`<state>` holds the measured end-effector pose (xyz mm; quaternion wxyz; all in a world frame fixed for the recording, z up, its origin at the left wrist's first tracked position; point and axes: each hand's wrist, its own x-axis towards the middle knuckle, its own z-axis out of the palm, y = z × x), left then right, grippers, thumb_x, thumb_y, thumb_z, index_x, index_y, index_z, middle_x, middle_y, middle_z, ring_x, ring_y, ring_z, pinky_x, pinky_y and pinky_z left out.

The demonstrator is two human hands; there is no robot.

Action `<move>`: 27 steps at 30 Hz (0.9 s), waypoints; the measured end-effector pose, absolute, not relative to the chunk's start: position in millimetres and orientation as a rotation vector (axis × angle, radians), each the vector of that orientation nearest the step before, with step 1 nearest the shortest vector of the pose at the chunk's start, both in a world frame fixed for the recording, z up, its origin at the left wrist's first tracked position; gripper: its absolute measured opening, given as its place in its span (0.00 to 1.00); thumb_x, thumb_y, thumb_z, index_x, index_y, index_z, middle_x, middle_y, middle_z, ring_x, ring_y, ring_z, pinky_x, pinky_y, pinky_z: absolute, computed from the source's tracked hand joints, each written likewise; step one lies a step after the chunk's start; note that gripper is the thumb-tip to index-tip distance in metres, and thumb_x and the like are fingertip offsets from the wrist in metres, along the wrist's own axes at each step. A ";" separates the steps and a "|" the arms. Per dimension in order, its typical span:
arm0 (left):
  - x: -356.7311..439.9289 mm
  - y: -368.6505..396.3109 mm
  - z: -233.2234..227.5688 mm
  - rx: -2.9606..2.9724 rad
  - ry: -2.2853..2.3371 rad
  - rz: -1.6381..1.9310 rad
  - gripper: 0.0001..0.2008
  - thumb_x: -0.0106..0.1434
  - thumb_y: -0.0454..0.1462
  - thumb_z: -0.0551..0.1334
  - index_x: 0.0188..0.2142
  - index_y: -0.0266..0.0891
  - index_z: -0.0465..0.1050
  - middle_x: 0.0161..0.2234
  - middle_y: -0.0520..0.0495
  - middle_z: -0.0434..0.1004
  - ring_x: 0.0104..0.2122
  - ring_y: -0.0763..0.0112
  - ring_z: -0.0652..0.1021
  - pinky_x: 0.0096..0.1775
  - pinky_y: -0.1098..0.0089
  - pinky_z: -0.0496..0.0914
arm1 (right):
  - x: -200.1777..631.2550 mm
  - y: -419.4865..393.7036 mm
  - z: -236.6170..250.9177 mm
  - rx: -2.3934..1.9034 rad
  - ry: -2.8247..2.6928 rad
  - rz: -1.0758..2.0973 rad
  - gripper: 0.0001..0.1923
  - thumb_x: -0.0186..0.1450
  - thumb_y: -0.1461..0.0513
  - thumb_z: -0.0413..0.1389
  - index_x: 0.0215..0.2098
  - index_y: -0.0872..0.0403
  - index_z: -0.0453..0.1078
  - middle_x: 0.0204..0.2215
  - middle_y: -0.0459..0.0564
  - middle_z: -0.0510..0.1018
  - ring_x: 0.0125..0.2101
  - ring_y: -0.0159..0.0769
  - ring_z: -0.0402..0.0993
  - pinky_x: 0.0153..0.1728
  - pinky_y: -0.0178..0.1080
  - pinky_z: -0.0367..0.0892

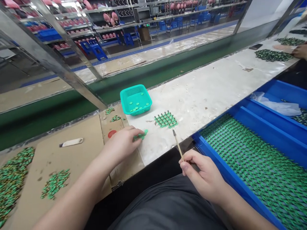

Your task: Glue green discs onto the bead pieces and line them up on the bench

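My right hand [201,174] pinches a thin brush [178,143] by its pale wooden handle, the dark tip pointing up toward a cluster of small green pieces [166,119]. These stand in neat rows on the white table, with dark bits on them. On the left, my left hand [122,143] has its fingers curled down onto several flat green discs [144,133] at the table's edge; its fingertips are partly hidden. Beyond both hands stands a turquoise basket [123,102] with a few more green discs inside.
Brown cardboard [83,166] at left carries a white tube [72,142], a red disc [111,133] and heaps of green-and-gold pieces [55,183]. A blue tray [230,163] at right holds rows of green pieces. Another person's hand [300,51] is by a dark pile [272,55].
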<state>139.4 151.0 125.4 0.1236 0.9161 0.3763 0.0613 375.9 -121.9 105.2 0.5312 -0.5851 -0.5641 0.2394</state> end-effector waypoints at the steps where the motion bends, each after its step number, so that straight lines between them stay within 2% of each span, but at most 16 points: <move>1: 137.9 150.5 123.5 2.675 1.088 0.179 0.15 0.72 0.47 0.67 0.50 0.51 0.93 0.53 0.43 0.96 0.45 0.53 0.91 0.43 0.60 0.80 | 374.9 -122.7 106.2 -1.396 -1.350 0.565 0.10 0.84 0.61 0.61 0.42 0.46 0.76 0.29 0.41 0.83 0.27 0.34 0.83 0.32 0.34 0.75; 3: 135.6 150.1 119.8 2.681 1.082 0.185 0.15 0.74 0.47 0.65 0.47 0.50 0.92 0.51 0.43 0.95 0.47 0.52 0.91 0.45 0.60 0.81 | 372.6 -123.0 107.6 -1.397 -1.356 0.560 0.09 0.84 0.61 0.61 0.42 0.46 0.77 0.30 0.42 0.84 0.27 0.34 0.84 0.33 0.34 0.75; 7: 123.3 143.3 113.8 2.698 1.091 0.236 0.13 0.76 0.47 0.63 0.42 0.49 0.86 0.45 0.45 0.93 0.44 0.55 0.89 0.42 0.61 0.78 | 366.3 -121.0 107.1 -1.397 -1.362 0.588 0.10 0.83 0.61 0.62 0.41 0.47 0.77 0.29 0.43 0.85 0.28 0.34 0.84 0.33 0.34 0.76; 9: 106.9 132.6 111.7 2.707 1.088 0.279 0.14 0.77 0.47 0.62 0.41 0.50 0.86 0.43 0.45 0.92 0.44 0.55 0.88 0.42 0.61 0.77 | 362.6 -120.4 105.1 -1.388 -1.338 0.632 0.04 0.83 0.62 0.62 0.50 0.47 0.80 0.28 0.41 0.86 0.27 0.34 0.84 0.34 0.35 0.77; 10: 96.1 125.5 110.7 2.709 1.088 0.302 0.16 0.78 0.48 0.60 0.42 0.50 0.86 0.42 0.44 0.91 0.44 0.54 0.88 0.43 0.60 0.77 | 360.7 -120.2 103.9 -1.380 -1.315 0.662 0.07 0.83 0.62 0.62 0.57 0.47 0.80 0.28 0.39 0.86 0.27 0.34 0.85 0.35 0.35 0.78; 12: 72.1 109.4 108.2 2.707 1.086 0.344 0.19 0.81 0.50 0.58 0.43 0.50 0.88 0.42 0.43 0.92 0.45 0.52 0.88 0.45 0.58 0.79 | 357.2 -118.8 102.3 -1.353 -1.270 0.736 0.23 0.83 0.64 0.62 0.73 0.45 0.75 0.27 0.37 0.86 0.27 0.33 0.86 0.36 0.34 0.80; 14: 50.0 94.1 105.0 2.686 1.073 0.371 0.21 0.83 0.52 0.58 0.45 0.50 0.90 0.44 0.43 0.93 0.46 0.53 0.89 0.48 0.58 0.81 | 354.4 -114.2 103.1 -1.305 -1.233 0.822 0.30 0.82 0.66 0.63 0.79 0.42 0.73 0.28 0.36 0.88 0.27 0.32 0.87 0.35 0.33 0.81; 15: 41.4 87.9 103.3 2.669 1.067 0.382 0.21 0.83 0.53 0.58 0.47 0.50 0.90 0.46 0.43 0.94 0.47 0.54 0.90 0.49 0.58 0.82 | 353.4 -109.9 104.7 -1.264 -1.218 0.873 0.28 0.82 0.66 0.62 0.77 0.41 0.76 0.29 0.37 0.90 0.28 0.32 0.89 0.36 0.33 0.82; 18: 29.0 77.3 97.2 2.606 1.083 0.419 0.20 0.84 0.52 0.60 0.52 0.50 0.91 0.48 0.46 0.94 0.45 0.60 0.91 0.50 0.62 0.84 | 350.5 -88.5 113.6 -1.082 -1.139 1.057 0.15 0.86 0.63 0.61 0.60 0.43 0.89 0.40 0.45 0.98 0.40 0.35 0.98 0.46 0.33 0.88; 20: 30.5 75.7 92.5 2.572 1.120 0.446 0.20 0.85 0.51 0.60 0.57 0.50 0.90 0.47 0.46 0.93 0.42 0.62 0.90 0.47 0.64 0.83 | 347.5 -69.9 121.1 -0.969 -1.082 1.180 0.11 0.85 0.60 0.64 0.55 0.44 0.91 0.47 0.48 0.99 0.49 0.38 1.00 0.54 0.35 0.90; 21: 32.8 75.7 89.9 2.560 1.137 0.459 0.20 0.85 0.51 0.60 0.58 0.50 0.90 0.46 0.47 0.93 0.41 0.63 0.89 0.47 0.64 0.83 | 345.5 -60.4 124.7 -0.946 -1.065 1.215 0.09 0.84 0.59 0.66 0.55 0.44 0.91 0.48 0.49 0.99 0.50 0.39 1.00 0.55 0.36 0.90; 24: 39.6 75.1 82.5 2.544 1.186 0.497 0.17 0.84 0.50 0.62 0.56 0.51 0.90 0.46 0.47 0.92 0.44 0.61 0.89 0.47 0.63 0.81 | 336.8 -34.5 132.4 -1.007 -1.129 1.142 0.03 0.83 0.59 0.71 0.49 0.46 0.89 0.40 0.47 0.98 0.42 0.37 0.99 0.48 0.35 0.90; 27: 37.6 71.2 79.1 2.533 1.273 0.539 0.16 0.83 0.51 0.65 0.46 0.48 0.88 0.42 0.46 0.89 0.43 0.57 0.88 0.44 0.61 0.78 | 325.4 -12.8 133.8 -1.109 -1.313 0.894 0.11 0.85 0.60 0.66 0.44 0.48 0.87 0.30 0.43 0.91 0.30 0.32 0.91 0.37 0.32 0.85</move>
